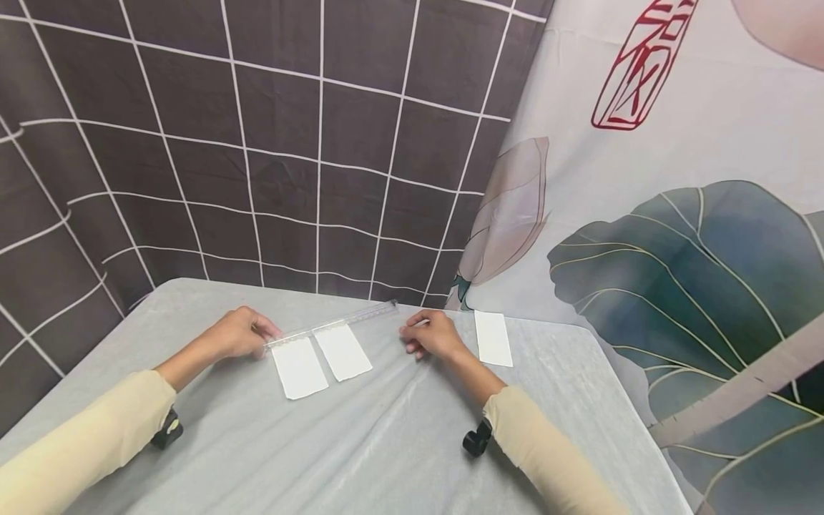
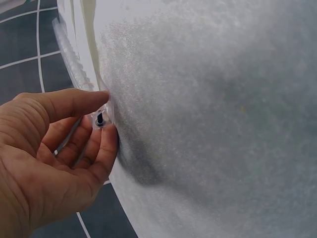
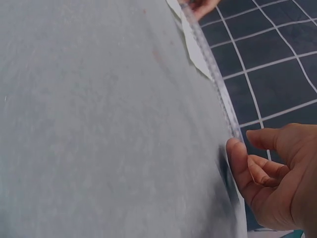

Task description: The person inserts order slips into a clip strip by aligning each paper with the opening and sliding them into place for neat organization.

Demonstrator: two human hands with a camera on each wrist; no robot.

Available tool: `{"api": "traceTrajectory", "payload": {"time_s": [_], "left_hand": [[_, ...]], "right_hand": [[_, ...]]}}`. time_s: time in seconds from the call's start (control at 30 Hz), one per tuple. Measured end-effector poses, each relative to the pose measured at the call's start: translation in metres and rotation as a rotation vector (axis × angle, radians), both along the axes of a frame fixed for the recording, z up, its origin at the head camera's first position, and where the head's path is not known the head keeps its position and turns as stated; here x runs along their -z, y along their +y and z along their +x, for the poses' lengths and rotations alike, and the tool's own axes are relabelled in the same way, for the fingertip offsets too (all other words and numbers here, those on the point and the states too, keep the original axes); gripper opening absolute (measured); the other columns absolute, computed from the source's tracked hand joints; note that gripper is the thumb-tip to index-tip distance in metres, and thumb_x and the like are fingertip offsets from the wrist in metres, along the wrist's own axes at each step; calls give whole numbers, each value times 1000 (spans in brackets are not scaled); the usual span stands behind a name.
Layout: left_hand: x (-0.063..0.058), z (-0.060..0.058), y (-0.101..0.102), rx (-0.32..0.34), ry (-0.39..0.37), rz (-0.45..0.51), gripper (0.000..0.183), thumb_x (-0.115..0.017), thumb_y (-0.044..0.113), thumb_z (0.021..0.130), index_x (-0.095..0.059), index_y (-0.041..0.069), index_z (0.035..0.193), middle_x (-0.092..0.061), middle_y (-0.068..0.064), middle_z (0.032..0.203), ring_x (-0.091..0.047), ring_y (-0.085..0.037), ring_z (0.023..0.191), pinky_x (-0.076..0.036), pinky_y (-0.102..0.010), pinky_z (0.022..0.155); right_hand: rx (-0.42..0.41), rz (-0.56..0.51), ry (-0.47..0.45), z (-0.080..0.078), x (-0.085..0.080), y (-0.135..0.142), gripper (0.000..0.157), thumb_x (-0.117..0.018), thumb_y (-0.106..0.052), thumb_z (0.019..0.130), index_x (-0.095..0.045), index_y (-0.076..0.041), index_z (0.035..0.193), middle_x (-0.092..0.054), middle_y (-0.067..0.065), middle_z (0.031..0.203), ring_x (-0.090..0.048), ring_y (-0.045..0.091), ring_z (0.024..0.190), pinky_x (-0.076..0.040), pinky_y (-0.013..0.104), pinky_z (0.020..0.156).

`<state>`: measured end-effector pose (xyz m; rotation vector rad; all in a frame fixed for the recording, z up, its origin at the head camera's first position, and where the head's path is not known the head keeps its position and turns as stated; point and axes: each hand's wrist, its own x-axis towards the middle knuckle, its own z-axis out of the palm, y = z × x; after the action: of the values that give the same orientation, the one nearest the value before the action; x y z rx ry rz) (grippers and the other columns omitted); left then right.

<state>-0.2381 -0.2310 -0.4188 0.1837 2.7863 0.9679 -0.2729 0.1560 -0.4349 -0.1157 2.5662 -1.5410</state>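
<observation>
The clear ruler (image 1: 360, 314) is lying slantwise near the far edge of the table, its left end sitting nearer you than its right, and it is running along the far edges of two white cards; you cannot tell from here whether it is overlapping them or only touching them. Your left hand (image 1: 241, 334) is pinching the ruler's left end between the thumb and the fingertips, and the left wrist view is showing a small dark mark on the clear plastic in that pinch. Your right hand (image 1: 433, 333) is hanging just beside the ruler's right end, holding nothing: its fingers are bending loosely, and the right wrist view is showing a gap between thumb and forefinger. The left card (image 1: 300, 368) is lying nearest your left hand, and the middle card (image 1: 344, 352) is lying just beside it, with a narrow strip of cloth showing between the two. The right card (image 1: 493, 339) is lying well apart from them, just beyond your right wrist. All three are resting on the pale grey tablecloth (image 1: 399, 443). Cream sleeves (image 1: 547, 447) are covering your forearms, behind the table a dark gridded curtain (image 1: 277, 179) is hanging, and a leaf-patterned curtain (image 1: 579, 179) is hanging to the right.
</observation>
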Motion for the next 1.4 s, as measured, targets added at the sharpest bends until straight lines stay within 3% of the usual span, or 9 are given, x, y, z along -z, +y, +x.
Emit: {"api": "traceTrajectory", "payload": {"time_s": [0.73, 1.17, 1.4], "left_hand": [[-3, -2, 2, 21, 13, -27, 49, -69, -5, 54, -80, 2, 102, -77, -8, 89, -63, -20, 79, -49, -31, 69], [-5, -2, 2, 36, 24, -23, 48, -70, -5, 54, -80, 1, 100, -77, -8, 87, -63, -19, 78, -50, -30, 68], [-5, -2, 2, 40, 27, -26, 47, -70, -5, 54, -80, 1, 100, -77, -8, 87, -63, -18, 78, -49, -30, 69]], "right_hand": [[99, 67, -18, -5, 3, 55, 30, -77, -22, 90, -70, -3, 112, -72, 6, 67, -62, 11, 46, -56, 29, 50], [165, 116, -19, -9, 6, 85, 28, -75, -23, 90, -70, -4, 110, -68, 3, 67, -56, 10, 43, -47, 26, 42], [184, 89, -14, -11, 3, 101, 29, -75, -23, 91, -71, -3, 111, -66, 2, 64, -60, 9, 50, -54, 27, 49]]}}
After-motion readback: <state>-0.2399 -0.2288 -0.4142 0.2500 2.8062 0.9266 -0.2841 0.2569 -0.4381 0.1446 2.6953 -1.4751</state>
